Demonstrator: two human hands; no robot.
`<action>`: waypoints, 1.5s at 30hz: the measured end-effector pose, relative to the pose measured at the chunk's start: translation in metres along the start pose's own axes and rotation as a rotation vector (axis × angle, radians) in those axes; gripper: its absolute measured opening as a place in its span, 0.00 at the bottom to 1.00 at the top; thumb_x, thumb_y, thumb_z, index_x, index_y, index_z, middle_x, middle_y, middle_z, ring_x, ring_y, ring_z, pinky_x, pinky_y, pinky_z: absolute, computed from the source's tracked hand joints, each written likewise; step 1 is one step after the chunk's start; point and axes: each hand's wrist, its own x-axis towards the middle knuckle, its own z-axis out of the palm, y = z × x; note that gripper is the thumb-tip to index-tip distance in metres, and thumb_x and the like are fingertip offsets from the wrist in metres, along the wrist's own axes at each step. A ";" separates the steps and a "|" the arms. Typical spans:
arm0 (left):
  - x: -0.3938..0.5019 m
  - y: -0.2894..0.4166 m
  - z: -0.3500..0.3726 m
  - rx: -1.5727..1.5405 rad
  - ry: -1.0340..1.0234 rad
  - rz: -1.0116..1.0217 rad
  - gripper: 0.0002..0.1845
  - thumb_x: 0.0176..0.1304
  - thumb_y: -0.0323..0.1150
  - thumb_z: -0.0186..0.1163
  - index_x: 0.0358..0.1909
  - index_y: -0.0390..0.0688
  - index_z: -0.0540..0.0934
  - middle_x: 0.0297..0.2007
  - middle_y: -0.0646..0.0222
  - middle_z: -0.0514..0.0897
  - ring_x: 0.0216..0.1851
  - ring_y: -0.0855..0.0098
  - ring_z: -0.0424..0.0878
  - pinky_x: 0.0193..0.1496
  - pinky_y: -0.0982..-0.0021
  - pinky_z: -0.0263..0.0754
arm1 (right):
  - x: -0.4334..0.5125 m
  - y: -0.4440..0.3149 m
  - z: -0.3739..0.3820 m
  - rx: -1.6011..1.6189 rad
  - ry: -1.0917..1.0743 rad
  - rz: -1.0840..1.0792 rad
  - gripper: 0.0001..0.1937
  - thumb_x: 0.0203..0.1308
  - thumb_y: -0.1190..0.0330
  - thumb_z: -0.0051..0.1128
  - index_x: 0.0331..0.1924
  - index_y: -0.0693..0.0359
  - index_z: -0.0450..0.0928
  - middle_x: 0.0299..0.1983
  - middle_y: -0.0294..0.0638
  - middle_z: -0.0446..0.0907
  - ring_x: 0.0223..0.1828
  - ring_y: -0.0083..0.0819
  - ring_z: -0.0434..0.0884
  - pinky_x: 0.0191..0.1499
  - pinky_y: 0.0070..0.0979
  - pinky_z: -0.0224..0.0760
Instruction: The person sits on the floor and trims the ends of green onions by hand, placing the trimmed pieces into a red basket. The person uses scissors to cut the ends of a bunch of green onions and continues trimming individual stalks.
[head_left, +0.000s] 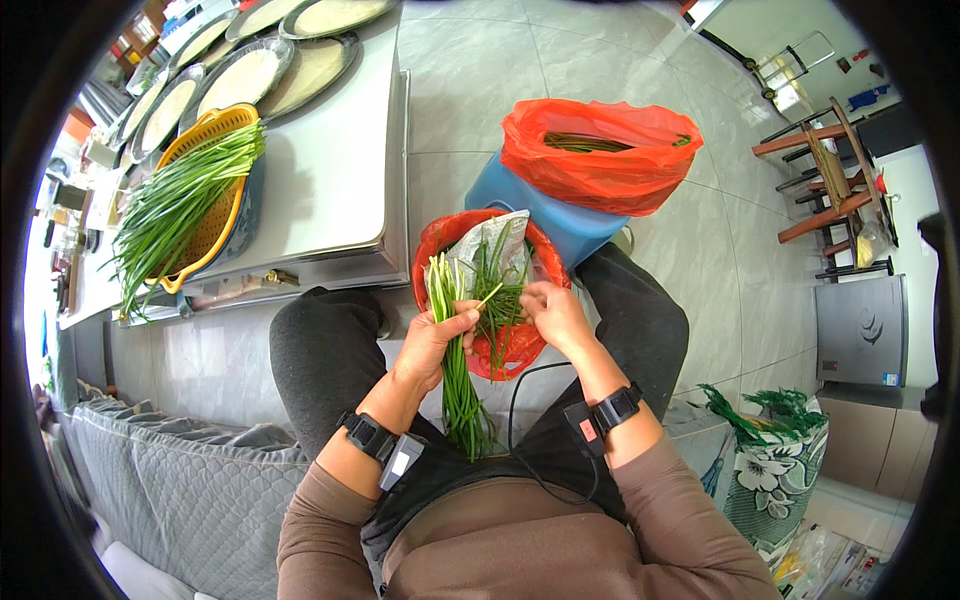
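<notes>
My left hand (433, 341) is closed around a bunch of garlic chives (463, 397), pale stem ends upward and green leaves hanging between my knees. One stalk (491, 294) sticks out past the thumb toward the right. My right hand (559, 315) is at the right side of a bin lined with a red plastic bag (429, 236), with its fingers curled together; whether they pinch a leaf cannot be made out. Inside the bin lie loose green trimmings (491, 259) and a crumpled whitish plastic sheet (504, 231). My left hand partly covers the bin's near rim.
On the table (337, 180) at left, more chives (195, 191) lie across a yellow basket (238, 217), beside several round trays (240, 79). A blue container (517, 199) with a red bag (600, 176) stands beyond the bin. A wooden chair (840, 176) stands far right.
</notes>
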 end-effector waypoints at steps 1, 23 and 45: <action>0.000 -0.001 0.000 0.012 0.014 0.009 0.10 0.58 0.29 0.60 0.41 0.36 0.79 0.22 0.72 0.77 0.20 0.79 0.71 0.25 0.77 0.67 | -0.004 -0.005 0.000 0.199 -0.091 -0.038 0.14 0.60 0.65 0.53 0.46 0.66 0.76 0.34 0.44 0.81 0.35 0.23 0.80 0.34 0.20 0.74; -0.003 0.004 0.004 -0.039 0.096 0.035 0.07 0.56 0.26 0.58 0.36 0.35 0.79 0.22 0.70 0.77 0.20 0.78 0.71 0.24 0.77 0.67 | 0.001 0.000 0.002 0.213 -0.041 0.136 0.10 0.60 0.68 0.51 0.32 0.69 0.77 0.30 0.49 0.81 0.24 0.31 0.82 0.28 0.27 0.76; -0.007 0.003 0.002 0.044 -0.312 -0.212 0.11 0.55 0.25 0.56 0.41 0.35 0.77 0.32 0.64 0.80 0.29 0.70 0.79 0.38 0.69 0.77 | -0.039 -0.076 0.002 0.353 -0.222 -0.147 0.12 0.57 0.66 0.57 0.35 0.69 0.79 0.25 0.38 0.80 0.24 0.21 0.76 0.28 0.20 0.70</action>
